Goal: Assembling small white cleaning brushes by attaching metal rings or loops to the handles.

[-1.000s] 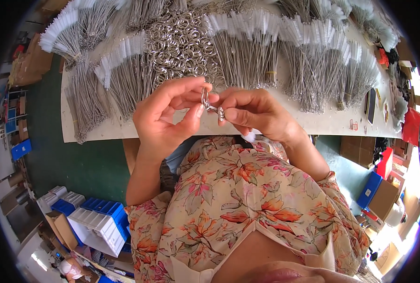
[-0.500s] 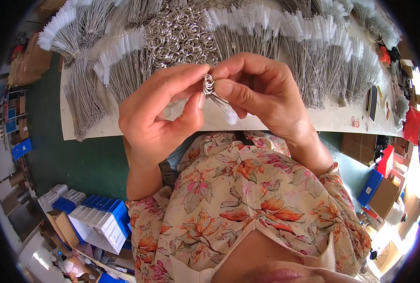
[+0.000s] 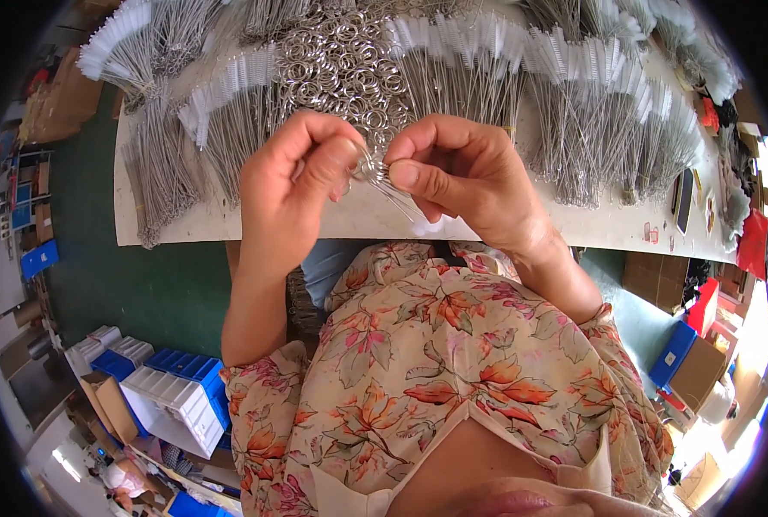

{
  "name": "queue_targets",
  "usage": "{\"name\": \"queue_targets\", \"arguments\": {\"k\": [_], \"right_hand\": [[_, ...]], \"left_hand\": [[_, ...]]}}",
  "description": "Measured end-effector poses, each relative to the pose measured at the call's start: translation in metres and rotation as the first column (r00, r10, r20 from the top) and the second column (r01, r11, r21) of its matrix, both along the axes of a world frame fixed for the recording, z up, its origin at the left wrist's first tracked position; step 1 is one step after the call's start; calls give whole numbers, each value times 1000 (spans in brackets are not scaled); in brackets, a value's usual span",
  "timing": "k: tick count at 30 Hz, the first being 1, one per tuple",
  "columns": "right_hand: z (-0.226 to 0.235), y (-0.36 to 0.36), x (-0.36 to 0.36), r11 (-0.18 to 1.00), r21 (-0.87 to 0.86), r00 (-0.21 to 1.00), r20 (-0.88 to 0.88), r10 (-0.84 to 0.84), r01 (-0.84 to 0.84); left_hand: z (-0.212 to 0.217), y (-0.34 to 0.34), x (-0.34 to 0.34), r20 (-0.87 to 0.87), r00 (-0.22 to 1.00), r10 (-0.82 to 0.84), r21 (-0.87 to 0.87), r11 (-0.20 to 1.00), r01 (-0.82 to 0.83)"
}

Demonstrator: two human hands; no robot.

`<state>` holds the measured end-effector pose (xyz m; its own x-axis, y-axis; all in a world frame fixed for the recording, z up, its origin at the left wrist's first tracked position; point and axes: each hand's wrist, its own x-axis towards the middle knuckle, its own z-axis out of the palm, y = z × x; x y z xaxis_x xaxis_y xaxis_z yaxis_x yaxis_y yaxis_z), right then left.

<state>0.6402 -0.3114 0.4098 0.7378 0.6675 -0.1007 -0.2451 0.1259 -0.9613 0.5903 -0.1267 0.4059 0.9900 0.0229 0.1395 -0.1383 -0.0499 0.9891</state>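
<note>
Carefully, the left hand (image 3: 305, 177) squeezed a metal ring (image 3: 366, 168), while the right hand (image 3: 462, 177) pinched wire brushes (image 3: 401, 206) beside it, above the desk (image 3: 604, 226). Joining them seemed underway; the next push likely needed a steady grip.

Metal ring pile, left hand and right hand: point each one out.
Metal ring pile (image 3: 341, 73), head view: the rings at its middle.
Left hand (image 3: 287, 188), head view: near the base of the thumb.
Right hand (image 3: 476, 188), head view: near the base of the thumb.
</note>
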Motion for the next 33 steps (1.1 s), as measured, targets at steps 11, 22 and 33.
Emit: {"name": "queue_targets", "arguments": {"k": [11,22,33], "right_hand": [[-4,2,-2,997,59,999,-10,47,-47],[-29,5,-13,979,196,932,343,-120,54],[-15,13,-24,978,86,684,703,-196,191]], "left_hand": [[-6,0,-8,-16,999,-30,-238,971,26],[-4,-20,-13,307,948,88,87,989,-120],[10,-8,-58,231,939,257,-543,834,-95]]}}
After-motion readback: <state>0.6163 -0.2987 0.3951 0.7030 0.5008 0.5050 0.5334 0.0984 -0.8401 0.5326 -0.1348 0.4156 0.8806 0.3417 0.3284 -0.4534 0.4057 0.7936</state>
